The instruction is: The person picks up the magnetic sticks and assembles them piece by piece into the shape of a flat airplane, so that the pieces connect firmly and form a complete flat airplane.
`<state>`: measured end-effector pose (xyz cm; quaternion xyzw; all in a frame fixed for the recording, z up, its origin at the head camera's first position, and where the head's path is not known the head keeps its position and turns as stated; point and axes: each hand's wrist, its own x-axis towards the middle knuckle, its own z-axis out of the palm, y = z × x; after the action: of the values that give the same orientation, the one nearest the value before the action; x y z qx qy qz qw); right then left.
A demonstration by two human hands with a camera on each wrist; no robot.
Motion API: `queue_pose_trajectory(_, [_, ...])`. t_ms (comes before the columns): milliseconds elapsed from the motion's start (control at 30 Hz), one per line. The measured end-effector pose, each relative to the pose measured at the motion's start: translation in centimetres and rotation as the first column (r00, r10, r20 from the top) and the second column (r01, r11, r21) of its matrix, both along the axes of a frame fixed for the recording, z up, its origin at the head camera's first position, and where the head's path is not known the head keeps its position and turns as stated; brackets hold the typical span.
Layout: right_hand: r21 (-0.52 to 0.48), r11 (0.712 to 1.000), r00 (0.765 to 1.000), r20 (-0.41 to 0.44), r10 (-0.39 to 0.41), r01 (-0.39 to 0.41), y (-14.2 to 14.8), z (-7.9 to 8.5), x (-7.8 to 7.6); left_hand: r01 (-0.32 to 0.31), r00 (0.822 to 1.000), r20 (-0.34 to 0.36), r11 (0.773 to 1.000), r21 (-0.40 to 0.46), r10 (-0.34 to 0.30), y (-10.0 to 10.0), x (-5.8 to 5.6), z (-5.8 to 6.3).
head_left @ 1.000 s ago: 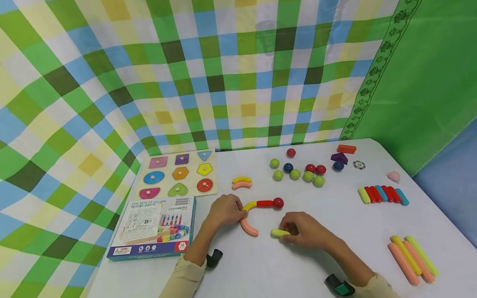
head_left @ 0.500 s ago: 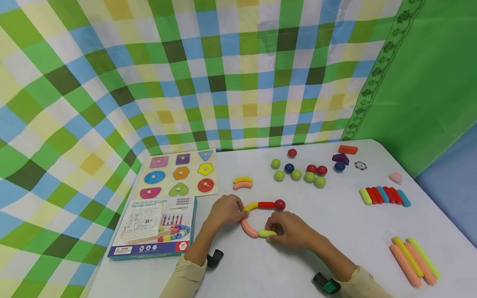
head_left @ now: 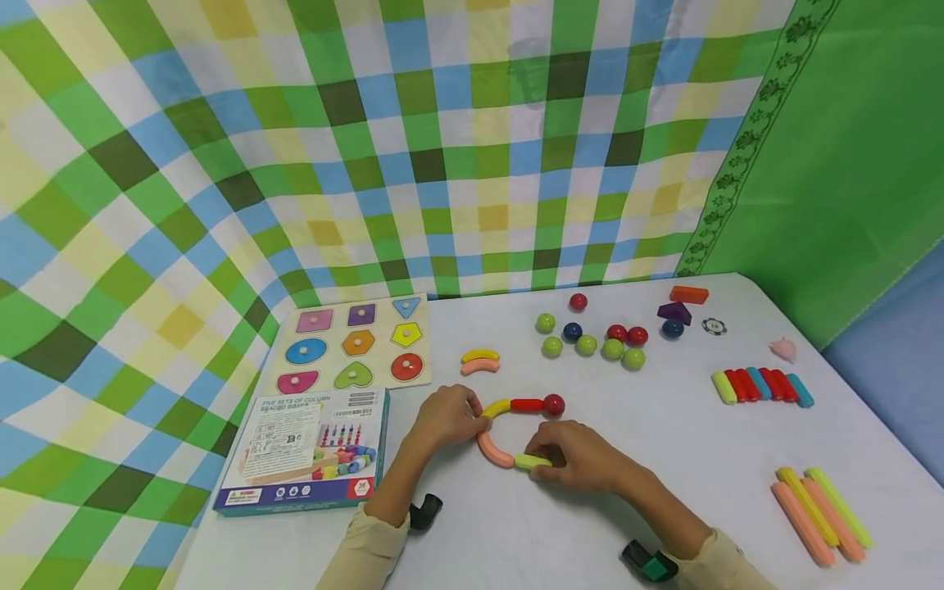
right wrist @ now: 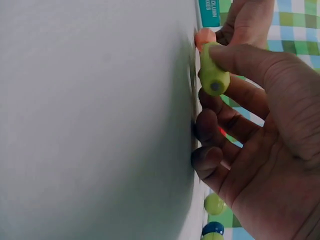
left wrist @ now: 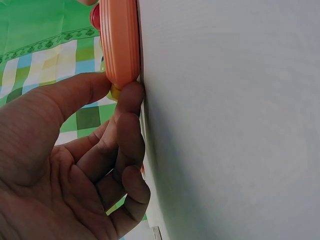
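In the head view my left hand (head_left: 448, 416) pinches the upper end of a curved orange stick (head_left: 492, 451), where a curved yellow stick (head_left: 496, 407) meets it. A straight red stick (head_left: 527, 405) continues from the yellow one to a red ball (head_left: 554, 405). My right hand (head_left: 583, 456) holds a short yellow-green stick (head_left: 531, 462) between thumb and fingers, its left end against the orange stick's lower end. The right wrist view shows a grey disc in the near end of this green stick (right wrist: 215, 75). Ribbed sides show on the orange stick (left wrist: 120, 42) in the left wrist view.
Left of the hands lie a boxed bead set (head_left: 302, 451) and a shape puzzle board (head_left: 354, 344). Two small curved sticks (head_left: 480, 361) and several balls (head_left: 586, 345) lie behind. On the right are a row of short sticks (head_left: 763, 386) and several long sticks (head_left: 821, 516).
My right hand has moved left with the yellow-green stick, bringing it from apart to against the curved orange stick's lower end. The left hand has stayed in place.
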<state>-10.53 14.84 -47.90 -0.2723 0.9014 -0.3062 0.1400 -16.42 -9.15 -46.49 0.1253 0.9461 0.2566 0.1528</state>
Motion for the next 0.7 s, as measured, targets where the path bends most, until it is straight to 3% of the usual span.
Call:
queue_pose_trajectory(200, [-0.116, 0.993, 0.999, 0.05, -0.021, 0.027, 0.8, -0.3, 0.1, 0.001, 1.0, -0.006, 1.0, -0.002, -0.001, 0.0, 0.1, 0.0])
queue_pose_trajectory(533, [-0.357, 0.93, 0.995, 0.075, -0.066, 0.089, 1.5, -1.0, 0.1, -0.003, 1.0, -0.001, 1.0, 0.005, 0.003, 0.0, 0.0, -0.2])
queue_pose_trajectory(700, [-0.393, 0.916, 0.992, 0.114, -0.044, 0.085, 1.7, -1.1, 0.0, -0.004, 1.0, 0.0, 1.0, 0.012, 0.004, 0.0, 0.0, -0.2])
